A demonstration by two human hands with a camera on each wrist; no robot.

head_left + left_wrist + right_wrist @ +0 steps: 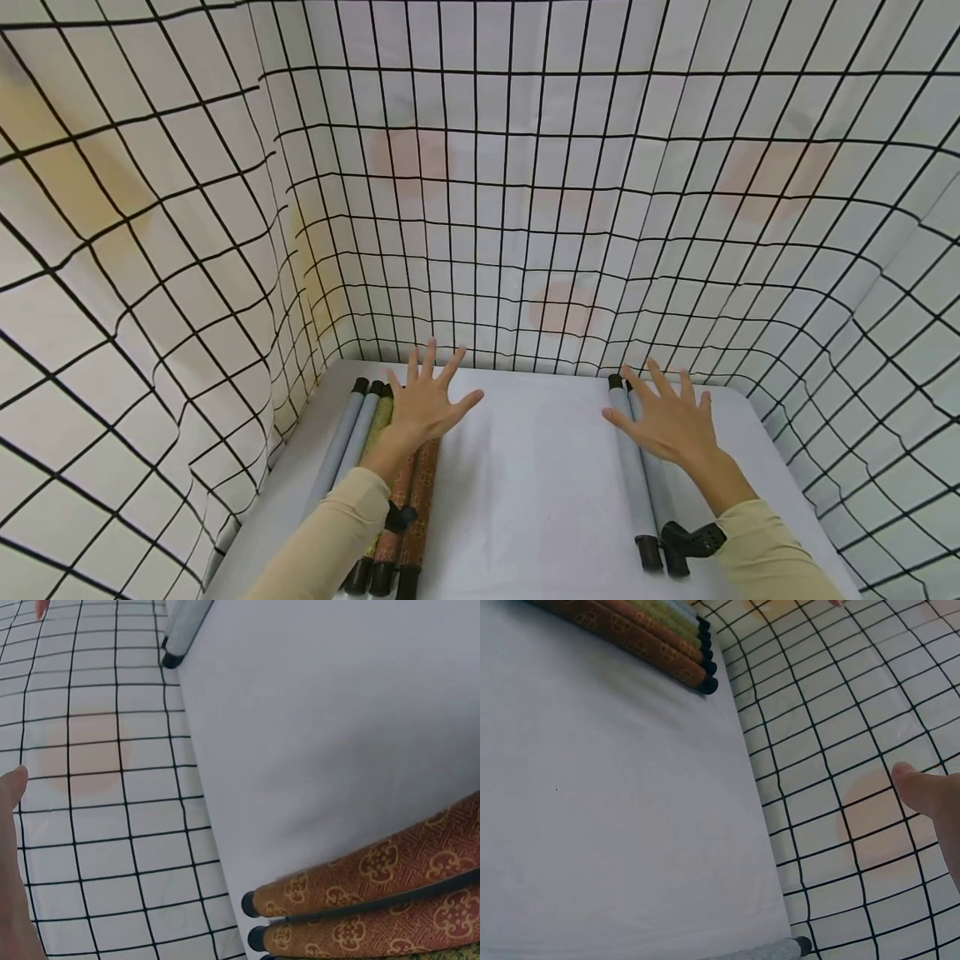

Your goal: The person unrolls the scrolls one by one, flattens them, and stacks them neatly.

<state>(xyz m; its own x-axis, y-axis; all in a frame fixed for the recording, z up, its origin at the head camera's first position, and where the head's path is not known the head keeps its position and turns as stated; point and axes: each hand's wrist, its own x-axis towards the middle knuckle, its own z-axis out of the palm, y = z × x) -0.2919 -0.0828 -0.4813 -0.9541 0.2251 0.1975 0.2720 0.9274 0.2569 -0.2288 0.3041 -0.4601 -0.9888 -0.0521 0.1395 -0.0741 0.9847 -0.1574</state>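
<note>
My left hand (425, 404) hovers with spread fingers over a row of rolled scrolls at the table's left. Two of these are brown-red patterned scrolls (424, 500), also seen in the left wrist view as patterned rolls (375, 870) with black end caps. Beside them lie a yellow-green scroll (381, 421) and light grey-blue scrolls (345, 446), partly covered by my forearm. Fingers spread, my right hand (671, 421) is above two grey-blue scrolls (632, 467) with black ends on the right side. Neither hand holds anything.
A white-covered table (525, 492) carries both groups of scrolls, with a stretch of white cloth between them. Black grid netting (510, 208) encloses the back and both sides, with white sheeting behind it. Each wrist wears a black device (693, 540).
</note>
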